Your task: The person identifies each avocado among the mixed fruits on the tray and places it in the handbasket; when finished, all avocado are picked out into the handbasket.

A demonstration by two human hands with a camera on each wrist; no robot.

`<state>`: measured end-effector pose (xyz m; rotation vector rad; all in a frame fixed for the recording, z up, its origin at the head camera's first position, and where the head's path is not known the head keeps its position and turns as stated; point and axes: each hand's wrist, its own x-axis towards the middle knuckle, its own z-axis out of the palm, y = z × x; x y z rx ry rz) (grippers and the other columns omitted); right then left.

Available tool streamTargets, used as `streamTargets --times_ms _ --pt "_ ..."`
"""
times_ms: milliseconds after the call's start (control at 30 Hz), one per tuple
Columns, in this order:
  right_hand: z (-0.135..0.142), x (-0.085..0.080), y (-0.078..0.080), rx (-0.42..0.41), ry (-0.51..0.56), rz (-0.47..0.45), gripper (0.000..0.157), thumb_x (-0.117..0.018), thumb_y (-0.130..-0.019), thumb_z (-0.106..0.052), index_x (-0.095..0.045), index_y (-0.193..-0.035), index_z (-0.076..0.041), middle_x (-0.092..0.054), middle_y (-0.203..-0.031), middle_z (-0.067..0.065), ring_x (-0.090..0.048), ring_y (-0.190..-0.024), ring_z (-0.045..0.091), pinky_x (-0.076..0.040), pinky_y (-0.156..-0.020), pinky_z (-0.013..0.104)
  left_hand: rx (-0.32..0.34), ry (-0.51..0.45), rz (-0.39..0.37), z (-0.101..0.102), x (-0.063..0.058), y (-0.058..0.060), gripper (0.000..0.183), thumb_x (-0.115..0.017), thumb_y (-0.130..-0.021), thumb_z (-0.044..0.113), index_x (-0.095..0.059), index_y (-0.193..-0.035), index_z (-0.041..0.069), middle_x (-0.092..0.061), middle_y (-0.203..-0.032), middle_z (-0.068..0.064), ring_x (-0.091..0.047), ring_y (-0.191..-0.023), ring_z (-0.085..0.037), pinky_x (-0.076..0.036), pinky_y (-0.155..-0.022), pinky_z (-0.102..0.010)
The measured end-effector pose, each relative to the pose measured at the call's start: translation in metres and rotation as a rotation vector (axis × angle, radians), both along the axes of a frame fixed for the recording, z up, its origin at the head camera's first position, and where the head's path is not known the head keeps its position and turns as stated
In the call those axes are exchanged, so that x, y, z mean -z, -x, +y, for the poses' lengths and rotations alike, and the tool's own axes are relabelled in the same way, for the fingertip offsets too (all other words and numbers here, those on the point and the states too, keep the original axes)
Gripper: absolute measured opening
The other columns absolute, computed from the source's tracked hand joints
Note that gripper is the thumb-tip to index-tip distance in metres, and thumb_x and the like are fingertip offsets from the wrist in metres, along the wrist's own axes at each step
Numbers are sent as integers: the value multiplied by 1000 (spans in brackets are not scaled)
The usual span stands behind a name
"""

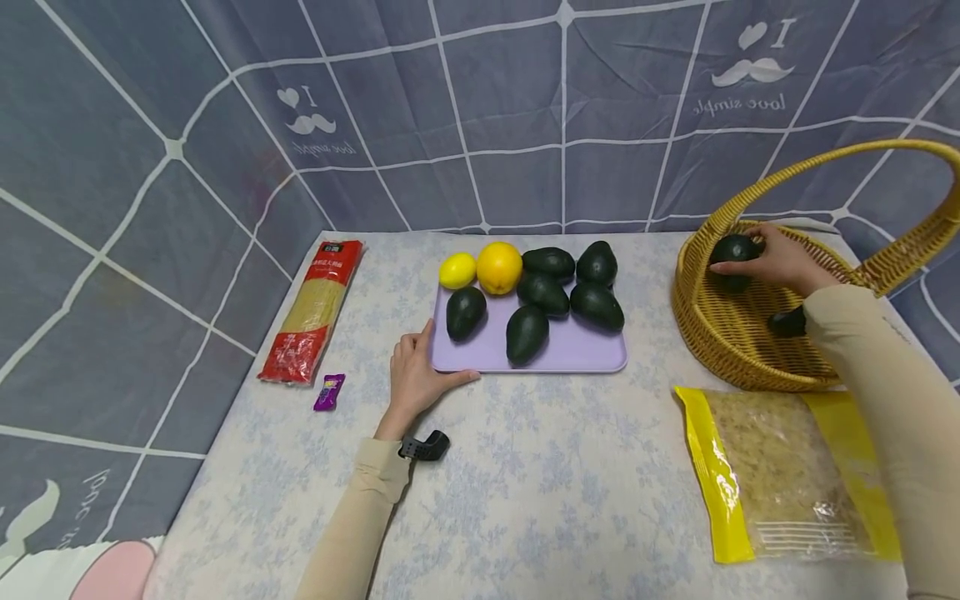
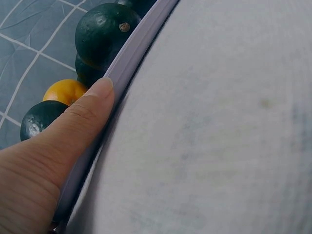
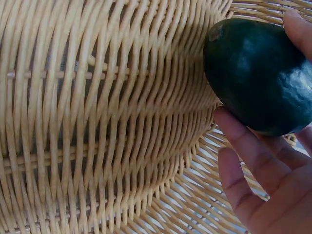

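Observation:
My right hand (image 1: 780, 258) is inside the wicker basket (image 1: 693, 333), its fingers gripping a dark green avocado (image 3: 258, 75). Farther down in the basket lies another dark green avocado (image 1: 786, 323), partly hidden by my sleeve. My left hand (image 1: 417, 373) rests at the near left corner of a lilac tray (image 1: 465, 357). In the left wrist view its straight thumb (image 2: 80, 117) lies against the tray's rim; the other fingers are out of that view. On the tray sit several avocados (image 1: 527, 335), a lemon (image 1: 457, 271) and an orange (image 1: 499, 267).
A red pack of noodles (image 1: 311, 312) and a small purple-wrapped sweet (image 1: 328, 392) lie left of the tray. Below the basket is a yellow-edged clear bag (image 1: 787, 475). The basket's tall handle (image 1: 825, 158) arches overhead. A grey curtain (image 1: 517, 100) hangs behind the table.

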<state>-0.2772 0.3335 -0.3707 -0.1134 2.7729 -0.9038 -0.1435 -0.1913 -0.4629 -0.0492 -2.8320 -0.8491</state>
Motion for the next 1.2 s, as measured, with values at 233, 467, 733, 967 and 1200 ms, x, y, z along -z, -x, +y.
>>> streamTargets --times_ms 233,467,733,967,1200 --pt "-3 7 -3 8 39 -39 96 -64 -88 -45 -10 -139 16 -18 -132 43 -28 -116 55 -27 -91 63 7 -10 12 0 -1 -1 117 -86 -58 53 -30 -148 4 -41 -114 -21 -39 -96 -33 -30 -84 -44" --pt "-3 12 -4 26 65 -43 95 -58 -91 -47 -8 -142 16 -18 -132 43 -30 -114 54 -30 -89 62 9 -21 7 -1 0 -2 116 -86 -58 52 -30 -148 4 -41 -115 -21 -38 -98 -33 -30 -84 -44" --pt "0 10 -2 15 55 -92 102 -54 -91 -53 4 -146 11 -12 -139 44 -22 -121 58 -26 -92 65 8 -15 11 -1 -1 0 117 -86 -58 53 -30 -148 5 -41 -113 -19 -38 -96 -31 -30 -83 -43" --pt "-2 9 -4 23 58 -81 100 -57 -91 -50 0 -146 11 -15 -137 44 -25 -120 57 -27 -92 64 9 -5 -4 0 -2 1 116 -85 -59 55 -29 -149 6 -41 -116 -20 -38 -98 -32 -30 -85 -43" --pt "-3 10 -3 32 60 -86 100 -56 -90 -52 -2 -146 11 -17 -135 43 -25 -120 56 -26 -93 64 6 -5 -14 -2 -1 1 116 -85 -59 55 -29 -149 7 -41 -117 -20 -38 -99 -32 -29 -86 -43"
